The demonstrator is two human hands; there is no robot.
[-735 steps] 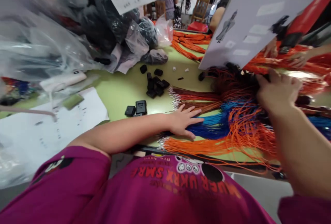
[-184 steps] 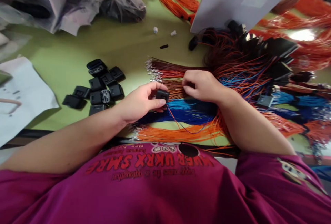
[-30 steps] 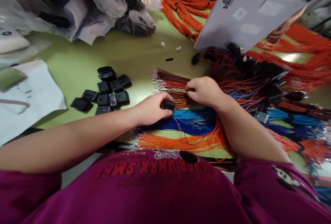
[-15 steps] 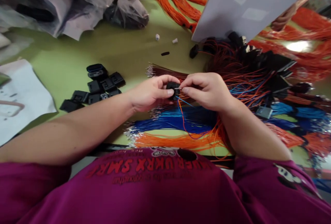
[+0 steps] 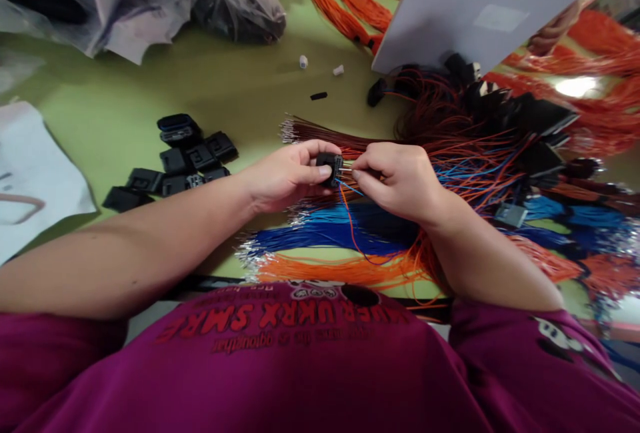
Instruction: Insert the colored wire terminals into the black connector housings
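Observation:
Pinched between the thumb and fingers of my left hand [image 5: 295, 176] is a black connector housing [image 5: 327, 168], its pin face turned to the right. A blue wire [image 5: 351, 188] and an orange wire [image 5: 349, 213] come out of that face and droop downward. Just right of the housing, my right hand [image 5: 395, 176] closes thumb and forefinger on a thin wire [image 5: 347, 169] that reaches to the face. How deep its tip sits cannot be made out. Under both hands lie bundles of brown wires [image 5: 320, 131], blue wires [image 5: 330, 236] and orange wires [image 5: 300, 268] with metal-tipped ends.
Several black housings [image 5: 175, 161] lie left on the green table [image 5: 120, 96]. Two small white pieces [image 5: 303, 61] and a black strip [image 5: 319, 96] sit beyond my hands. A grey panel [image 5: 440, 13] stands back right, beside wired connectors [image 5: 540, 116]. Another person's hand [image 5: 550, 36] shows behind it.
My right hand has drawn slightly away from the housing, and the gap between the fingertips and the pin face is wider. The left hand still holds the housing. The whole view has shifted a little.

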